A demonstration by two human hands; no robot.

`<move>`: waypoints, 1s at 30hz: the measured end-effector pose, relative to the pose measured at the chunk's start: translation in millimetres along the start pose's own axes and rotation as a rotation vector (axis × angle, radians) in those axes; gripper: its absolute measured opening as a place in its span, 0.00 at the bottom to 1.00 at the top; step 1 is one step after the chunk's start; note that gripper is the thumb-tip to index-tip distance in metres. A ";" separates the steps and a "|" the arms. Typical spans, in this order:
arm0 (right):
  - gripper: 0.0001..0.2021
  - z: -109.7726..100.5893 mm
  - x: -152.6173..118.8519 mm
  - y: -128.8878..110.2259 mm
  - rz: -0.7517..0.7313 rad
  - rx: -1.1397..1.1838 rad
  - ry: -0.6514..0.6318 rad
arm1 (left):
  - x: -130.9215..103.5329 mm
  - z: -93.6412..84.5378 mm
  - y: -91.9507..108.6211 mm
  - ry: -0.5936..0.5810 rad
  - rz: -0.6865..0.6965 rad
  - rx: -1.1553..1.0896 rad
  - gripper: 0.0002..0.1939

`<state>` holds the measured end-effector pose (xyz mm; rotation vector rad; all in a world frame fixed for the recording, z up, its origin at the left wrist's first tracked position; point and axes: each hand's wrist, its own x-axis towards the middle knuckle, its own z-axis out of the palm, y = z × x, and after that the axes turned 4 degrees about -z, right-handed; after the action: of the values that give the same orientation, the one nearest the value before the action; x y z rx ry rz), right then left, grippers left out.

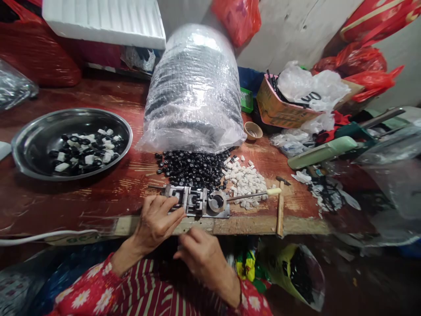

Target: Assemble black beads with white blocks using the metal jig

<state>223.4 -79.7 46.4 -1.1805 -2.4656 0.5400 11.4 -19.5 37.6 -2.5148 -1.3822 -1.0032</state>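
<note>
My left hand (159, 219) rests on the left part of a metal jig (197, 201), fingers bent over its edge; what its fingertips grip, if anything, is hidden. My right hand (200, 254) hangs just in front of the table edge, blurred, its fingers curled. A round metal cup with a pale-tipped rod (246, 197) sits at the jig's right end. Behind the jig lies a heap of small black round parts (197, 169), with a pile of white pieces (246, 180) to its right.
A steel bowl (23, 164) of black and white parts stands at left. A large plastic-wrapped bundle (197, 87) stands behind the heap. At right are a hammer (280, 210), a small bowl (253, 131), a cardboard box (279, 107) and a green object (322, 152).
</note>
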 end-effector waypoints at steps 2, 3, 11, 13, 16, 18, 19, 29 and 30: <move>0.03 21.8 -21.4 -2.8 0.056 0.028 -0.083 | -6.6 -3.0 -0.7 0.028 -0.005 -0.026 0.04; 0.03 30.8 -30.8 -0.9 0.109 0.068 -0.093 | -11.2 -4.8 -2.0 0.035 -0.016 -0.039 0.05; 0.09 44.0 -59.1 34.5 0.406 0.254 0.098 | -41.6 -14.5 -13.0 0.098 -0.104 -0.201 0.12; 0.08 30.1 -55.3 30.2 0.400 0.318 0.088 | -39.4 -13.8 -11.7 0.114 -0.133 -0.230 0.12; 0.07 -2.9 -48.1 20.2 0.338 0.431 0.110 | -28.3 -12.9 -9.5 0.157 -0.138 -0.260 0.13; 0.07 -27.8 -43.0 21.1 0.299 0.418 0.180 | -18.9 -12.9 -8.1 0.180 -0.157 -0.280 0.12; 0.07 -39.5 -40.0 25.4 0.290 0.377 0.233 | -14.7 -12.9 -7.3 0.184 -0.171 -0.295 0.12; 0.11 -97.0 34.9 124.0 0.444 -0.434 0.123 | -4.8 -6.2 -2.9 0.177 -0.168 -0.327 0.08; 0.11 -97.2 44.0 129.1 0.443 -0.446 0.049 | -4.8 -6.0 -3.1 0.184 -0.157 -0.324 0.08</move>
<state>327.8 48.0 75.2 -1.9101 -2.3511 0.0575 4.3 -23.4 38.7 -2.4699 -1.4827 -1.5603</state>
